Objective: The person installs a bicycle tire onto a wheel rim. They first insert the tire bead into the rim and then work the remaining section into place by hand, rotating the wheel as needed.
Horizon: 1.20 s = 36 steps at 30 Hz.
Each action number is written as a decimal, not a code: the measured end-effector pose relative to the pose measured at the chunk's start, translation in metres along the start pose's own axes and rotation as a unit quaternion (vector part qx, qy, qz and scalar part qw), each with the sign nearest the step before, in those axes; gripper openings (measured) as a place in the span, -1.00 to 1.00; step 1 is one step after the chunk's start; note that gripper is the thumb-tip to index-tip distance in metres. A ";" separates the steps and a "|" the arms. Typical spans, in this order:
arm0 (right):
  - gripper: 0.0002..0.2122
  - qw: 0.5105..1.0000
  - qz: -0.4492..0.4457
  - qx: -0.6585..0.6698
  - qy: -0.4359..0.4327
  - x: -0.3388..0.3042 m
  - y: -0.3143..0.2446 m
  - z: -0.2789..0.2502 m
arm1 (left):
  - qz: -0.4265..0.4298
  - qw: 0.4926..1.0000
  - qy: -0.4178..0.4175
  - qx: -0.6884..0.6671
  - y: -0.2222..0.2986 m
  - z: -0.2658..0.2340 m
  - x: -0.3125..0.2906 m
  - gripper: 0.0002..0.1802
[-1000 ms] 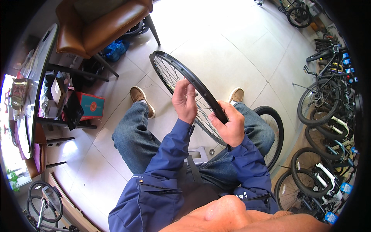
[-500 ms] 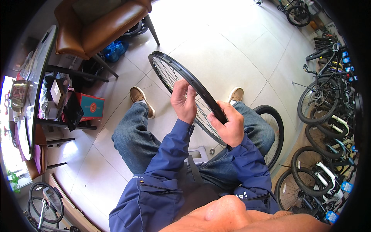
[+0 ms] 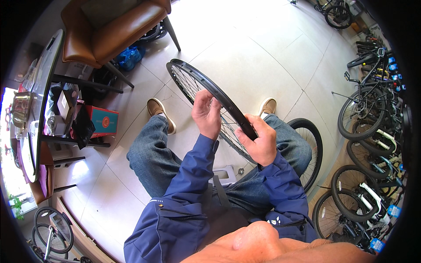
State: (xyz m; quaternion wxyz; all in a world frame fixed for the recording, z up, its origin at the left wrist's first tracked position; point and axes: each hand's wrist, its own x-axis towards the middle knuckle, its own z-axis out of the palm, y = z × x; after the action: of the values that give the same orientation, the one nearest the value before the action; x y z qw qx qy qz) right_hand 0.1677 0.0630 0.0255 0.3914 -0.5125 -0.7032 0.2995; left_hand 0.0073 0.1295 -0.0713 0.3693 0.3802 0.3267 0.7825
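Note:
A bare black bicycle wheel (image 3: pixel 227 103), with thin spokes and no tyre, stands tilted between my knees. My right hand (image 3: pixel 262 141) is closed round the near part of its rim, thumb on one side and fingers on the other. Close to the rim's inner side, among the spokes, my left hand (image 3: pixel 207 116) has its fingers curled together in a pinch. What lies between those fingertips is hidden by the hand and the rim. Part of the wheel's lower section disappears behind my right hand and leg.
A wheel with a tyre (image 3: pixel 316 151) rests beside my right knee. Below my hands are a grey plastic object (image 3: pixel 225 175) and a small round metal part (image 3: pixel 240 171). Bicycles (image 3: pixel 364 114) line the right. At left stand a brown chair (image 3: pixel 118 39), a table (image 3: pixel 48 83) and a box (image 3: pixel 104 120).
The rim's far end has shifted slightly left, and my left hand has moved a little left with it. My right hand keeps its grip in nearly the same place.

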 end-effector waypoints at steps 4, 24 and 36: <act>-0.61 1.000 -0.011 -0.005 0.002 0.001 0.000 0.000 | -0.017 1.000 -0.005 0.019 0.001 -0.001 -0.003 -0.88; -0.63 1.000 0.000 0.008 0.000 0.001 -0.002 0.000 | -0.014 0.999 -0.006 0.047 0.002 -0.002 -0.004 -0.84; -0.61 1.000 0.010 0.004 -0.001 0.001 0.000 -0.001 | -0.102 0.993 -0.032 0.058 0.014 0.001 0.001 -0.81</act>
State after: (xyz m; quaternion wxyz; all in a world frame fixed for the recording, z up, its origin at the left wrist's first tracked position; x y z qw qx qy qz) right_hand 0.1683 0.0637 0.0263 0.3894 -0.5177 -0.6972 0.3070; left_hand 0.0033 0.1229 -0.0593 0.4346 0.3910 0.3964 0.7078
